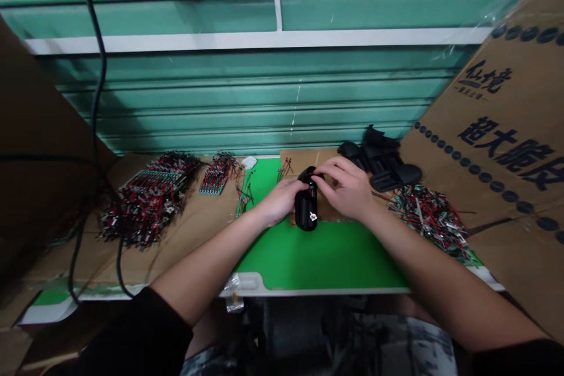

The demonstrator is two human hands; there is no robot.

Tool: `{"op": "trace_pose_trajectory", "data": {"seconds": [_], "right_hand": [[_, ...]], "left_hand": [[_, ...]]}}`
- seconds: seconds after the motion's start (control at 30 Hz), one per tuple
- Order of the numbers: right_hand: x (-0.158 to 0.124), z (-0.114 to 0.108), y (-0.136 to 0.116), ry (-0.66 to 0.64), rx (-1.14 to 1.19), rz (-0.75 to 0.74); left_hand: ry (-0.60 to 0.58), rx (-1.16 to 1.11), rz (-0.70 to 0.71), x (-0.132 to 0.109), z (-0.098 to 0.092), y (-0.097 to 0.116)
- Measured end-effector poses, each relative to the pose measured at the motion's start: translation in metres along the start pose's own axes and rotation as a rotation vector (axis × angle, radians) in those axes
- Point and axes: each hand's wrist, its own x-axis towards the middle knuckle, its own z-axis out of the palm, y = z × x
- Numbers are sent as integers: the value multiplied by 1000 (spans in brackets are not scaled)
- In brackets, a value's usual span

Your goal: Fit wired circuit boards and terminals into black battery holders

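Observation:
A black plastic housing stands on the green mat at the middle of the table. My left hand is closed round its left side. My right hand reaches over its top, fingers pinched at the upper end where thin red wires show. A small metal part sits on the housing's lower face.
Piles of red-and-black wired circuit boards lie at the left and right. More black housings are stacked behind my right hand. A large printed cardboard box leans at the right. A black cable hangs at left.

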Motion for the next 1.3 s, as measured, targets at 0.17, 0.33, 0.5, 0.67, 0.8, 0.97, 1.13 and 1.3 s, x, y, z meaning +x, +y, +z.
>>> {"op": "trace_pose_trajectory", "data": {"seconds": [0.17,0.33,0.5,0.67,0.8,0.97,1.13,1.3], "right_hand": [[-4,0,8,-167,29,-25],[-8,-12,9,-473,130,37],[-11,-8,-1,-512,69,95],[-7,-1,-11,-477,59,161],[-3,-4,-7,-506,37,219],[-6,-1,20,-557,-48,269],[-9,3,49,-562,-136,294],[-7,3,58,-523,-148,244]], "left_hand": [[27,25,38,3,-3,0],[55,31,103,4,-5,3],[93,-39,120,4,-3,2],[55,-143,49,5,-1,-2],[9,-91,-14,7,-4,1],[191,475,274,6,-14,6],[284,1019,520,2,-23,10],[334,1147,428,2,-25,13]]}}
